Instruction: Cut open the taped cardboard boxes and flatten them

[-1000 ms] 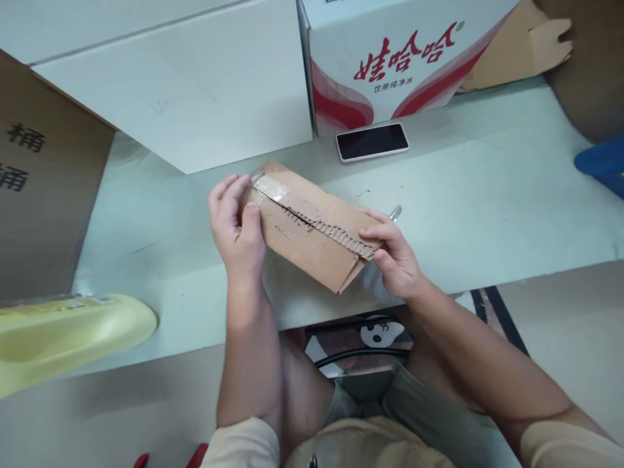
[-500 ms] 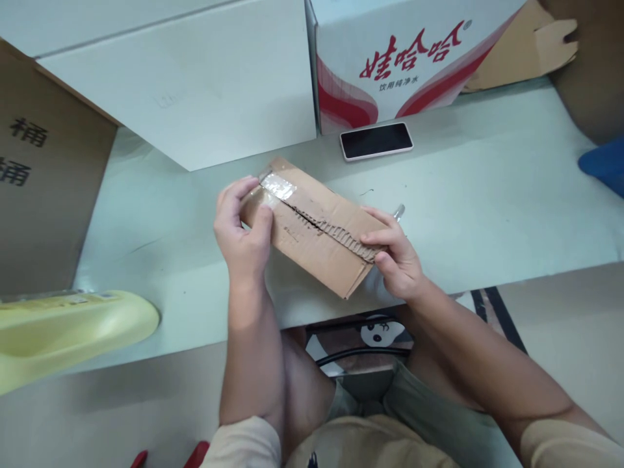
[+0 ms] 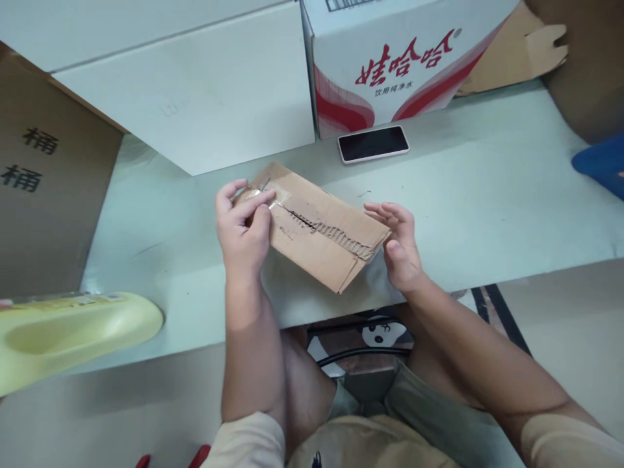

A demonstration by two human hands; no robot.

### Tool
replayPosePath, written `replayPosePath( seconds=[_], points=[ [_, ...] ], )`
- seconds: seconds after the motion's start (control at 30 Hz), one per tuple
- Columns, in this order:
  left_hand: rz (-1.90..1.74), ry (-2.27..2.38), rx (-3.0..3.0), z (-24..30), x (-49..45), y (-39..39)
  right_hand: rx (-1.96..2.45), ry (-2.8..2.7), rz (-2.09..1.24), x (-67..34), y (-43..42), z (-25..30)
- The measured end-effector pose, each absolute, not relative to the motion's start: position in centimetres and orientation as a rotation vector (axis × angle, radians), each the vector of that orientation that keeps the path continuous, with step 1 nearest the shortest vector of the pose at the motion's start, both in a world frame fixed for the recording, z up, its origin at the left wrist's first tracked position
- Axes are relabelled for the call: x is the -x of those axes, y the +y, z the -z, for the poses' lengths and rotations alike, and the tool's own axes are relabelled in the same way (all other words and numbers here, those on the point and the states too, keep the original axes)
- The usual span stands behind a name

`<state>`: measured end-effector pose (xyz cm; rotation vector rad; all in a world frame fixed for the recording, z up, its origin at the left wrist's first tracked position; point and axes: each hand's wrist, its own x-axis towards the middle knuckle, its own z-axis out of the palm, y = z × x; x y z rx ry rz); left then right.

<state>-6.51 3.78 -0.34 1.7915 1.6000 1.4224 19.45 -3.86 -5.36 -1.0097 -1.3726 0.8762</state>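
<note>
A small brown cardboard box [image 3: 316,227] is held slanted over the table, its torn seam facing up and a strip of clear tape at the far left end. My left hand [image 3: 244,224] grips that taped end, thumb and a finger pressed on the top. At the other end, by the torn corrugated edge, my right hand [image 3: 397,244] has its fingers apart and lies alongside the box's corner. Whether the right hand still touches the box I cannot tell.
A phone [image 3: 374,144] lies flat before a white-and-red carton [image 3: 390,78]. A large white box [image 3: 195,104] stands at the back left, a brown carton [image 3: 53,188] left of it. A yellow plastic container [image 3: 82,331] is at the front left, a blue object [image 3: 602,166] far right.
My right hand has loosened from the torn end, its fingers opening off the box's top. A left finger has moved onto the tape. The box has tilted slightly.
</note>
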Motion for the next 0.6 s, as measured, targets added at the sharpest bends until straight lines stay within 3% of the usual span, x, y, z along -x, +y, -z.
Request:
replayPosePath(
  seconds=[0.37,0.6],
  points=[
    [-1.507,1.695,-1.596,0.4,8.9,4.7,1.107,-1.447,-1.005,-20.6,-3.6,6.2],
    [-1.64,1.724,-1.236,-1.2,8.1,4.3,1.114,-1.301,-1.339,-19.9,-3.8,5.4]
  ],
)
